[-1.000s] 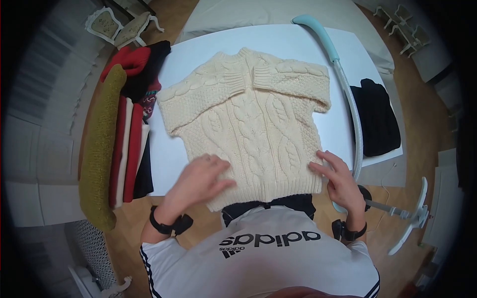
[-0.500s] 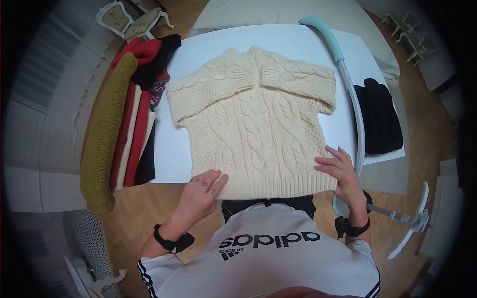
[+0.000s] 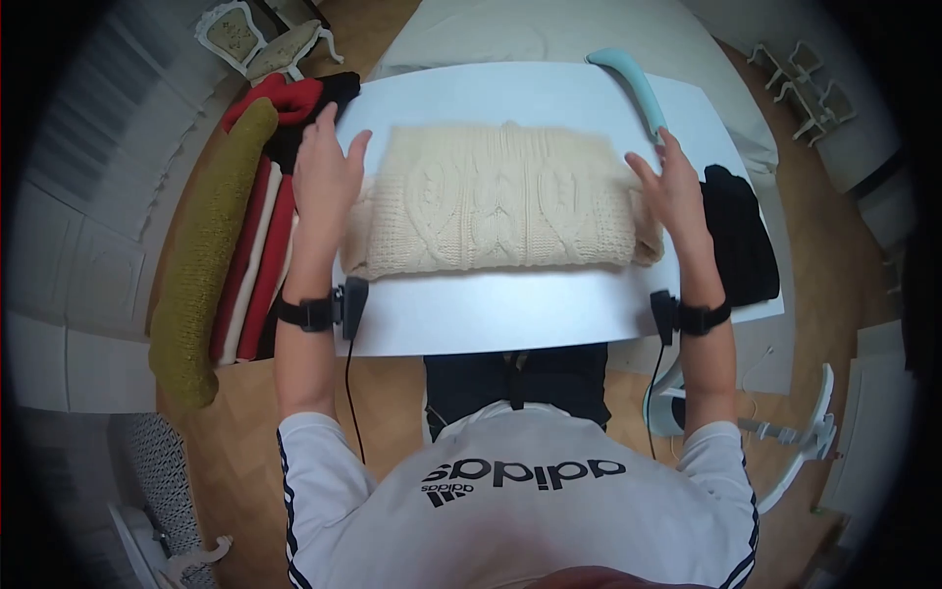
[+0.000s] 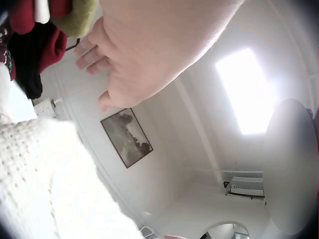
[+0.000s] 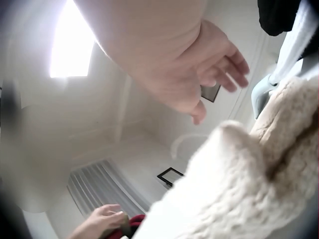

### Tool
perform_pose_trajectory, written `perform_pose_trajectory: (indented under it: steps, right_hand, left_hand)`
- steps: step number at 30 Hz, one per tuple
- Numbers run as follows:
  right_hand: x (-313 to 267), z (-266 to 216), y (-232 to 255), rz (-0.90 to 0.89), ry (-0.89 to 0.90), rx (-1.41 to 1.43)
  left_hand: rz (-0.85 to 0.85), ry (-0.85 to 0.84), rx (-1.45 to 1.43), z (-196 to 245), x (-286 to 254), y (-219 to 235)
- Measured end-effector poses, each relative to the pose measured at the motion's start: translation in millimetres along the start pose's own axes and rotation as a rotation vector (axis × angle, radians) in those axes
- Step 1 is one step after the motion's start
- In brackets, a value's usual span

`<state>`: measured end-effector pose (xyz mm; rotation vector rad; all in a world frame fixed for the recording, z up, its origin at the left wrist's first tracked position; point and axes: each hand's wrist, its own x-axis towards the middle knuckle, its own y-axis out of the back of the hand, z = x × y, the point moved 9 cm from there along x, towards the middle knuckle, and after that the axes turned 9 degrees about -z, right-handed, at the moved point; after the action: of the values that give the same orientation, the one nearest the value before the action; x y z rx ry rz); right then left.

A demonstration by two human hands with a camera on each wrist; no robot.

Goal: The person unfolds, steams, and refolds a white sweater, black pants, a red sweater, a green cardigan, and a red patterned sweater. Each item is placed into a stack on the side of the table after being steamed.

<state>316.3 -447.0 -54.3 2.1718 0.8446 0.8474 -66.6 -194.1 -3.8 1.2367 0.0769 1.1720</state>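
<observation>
A cream cable-knit sweater lies doubled over on the white table, its fold toward the person and part of the sleeves showing at both sides. My left hand is held off its left edge, fingers extended and thumb apart. Off the opposite edge is my right hand, fingers spread, overlapping the pale-blue handle of a long hose in the head view. Both palms are bare in the wrist views, where the left hand and right hand appear above the white-looking knit.
Left on the table stand folded red and cream garments, a mustard-green knit roll and a red knit. A folded black garment lies at the right. Beyond the table is a pale covered surface.
The sweater's hem has gone from the near edge up over the top, doubling the body over. Both hands have moved forward, let go of the hem and parted to the sides.
</observation>
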Motion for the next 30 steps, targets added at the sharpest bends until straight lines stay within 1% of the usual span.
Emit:
perform_pose_trajectory:
  steps: [1, 2, 4, 5, 7, 8, 10, 11, 12, 13, 14, 15, 16, 17, 18, 19, 20, 22, 24, 26, 27, 28, 30]
  right_hand:
    - [2.8, 0.6, 4.3, 0.120, 0.103, -0.117]
    - [-5.0, 1.1, 7.6, 0.124, 0.111, -0.118]
    - [-40.1, 17.3, 7.0, 0.050, -0.035, -0.087]
    - [-50.0, 12.1, 7.7, 0.043, -0.037, -0.089]
    - [-69.8, 23.7, -14.0, -0.210, -0.300, 0.025]
    - [-70.9, 31.1, -20.6, -0.214, -0.306, 0.028]
    - [-64.8, 49.0, -34.4, -0.183, -0.311, 0.070]
    - [-60.1, 46.9, -35.1, -0.184, -0.311, 0.072]
    - [-56.4, 48.7, -38.5, -0.189, -0.364, 0.297]
    - [-52.7, 49.3, -43.3, -0.194, -0.411, 0.521]
    - [-47.8, 50.7, -45.6, -0.194, -0.400, 0.521]
    - [-47.2, 61.4, -58.5, -0.239, -0.471, 0.706]
    - [-47.1, 69.7, -68.4, -0.286, -0.543, 0.892]
    - [-40.2, 77.8, -64.0, -0.289, -0.539, 0.893]
    - [-36.2, 84.1, -71.7, -0.361, -0.596, 1.135]
    - [-32.7, 79.9, -82.7, -0.437, -0.649, 1.376]
    - [-25.6, 66.5, -78.6, -0.448, -0.647, 1.375]
    - [-0.1, 17.9, -52.0, -0.479, -0.450, 1.641]
    - [17.9, -28.9, -33.8, -0.518, -0.351, 1.613]
    - [31.1, -79.4, -34.1, -0.647, -0.268, 1.492]
    - [32.8, -115.2, -39.5, -0.662, -0.125, 1.349]
    - [30.4, -156.4, -50.2, -0.671, 0.013, 1.200]
    - [-4.6, -222.4, -95.5, -0.816, 0.087, 0.956]
  left_hand:
    - [0.075, -0.052, 0.113, 0.4, 1.9, -3.0]
    - [0.085, -0.051, 0.113, -3.5, -6.4, -5.7]
    - [-0.018, 0.104, 0.236, -19.3, -43.9, -12.2]
    - [-0.024, 0.109, 0.236, -20.3, -54.1, -10.5]
    - [-0.423, 0.499, 0.247, -58.1, -82.0, -35.0]
    - [-0.429, 0.499, 0.252, -59.9, -85.7, -36.8]
    - [-0.425, 0.582, 0.011, -74.0, -96.5, -50.0]
    - [-0.424, 0.582, 0.014, -88.7, -99.5, -59.7]
    - [-0.398, 0.585, -0.266, -108.8, -102.3, -76.8]
    - [-0.361, 0.580, -0.546, -109.7, -99.7, -80.7]
    - [-0.350, 0.580, -0.548, -113.2, -99.7, -77.4]
    - [-0.395, 0.711, -0.851, -118.9, -108.7, -87.8]
    - [-0.438, 0.836, -1.156, -114.6, -116.4, -96.4]
    - [-0.432, 0.836, -1.156, -115.8, -115.2, -92.7]
    - [-0.458, 0.877, -1.313, -113.0, -116.4, -95.4]
    - [-0.480, 0.916, -1.472, -109.9, -118.3, -97.1]
    - [-0.469, 0.920, -1.471, -108.8, -118.7, -94.0]
    - [-0.546, 0.902, -1.758, -84.2, -120.0, -99.7]
    - [-0.550, 0.896, -1.799, -75.0, -125.1, -106.8]
    - [-0.558, 0.881, -1.841, -64.5, -127.2, -113.2]
    - [-0.540, 0.868, -1.882, -58.6, -128.2, -115.4]
    - [-0.524, 0.854, -1.925, -54.1, -128.3, -117.6]
    - [-0.537, 0.826, -1.948, -45.3, -127.9, -117.2]
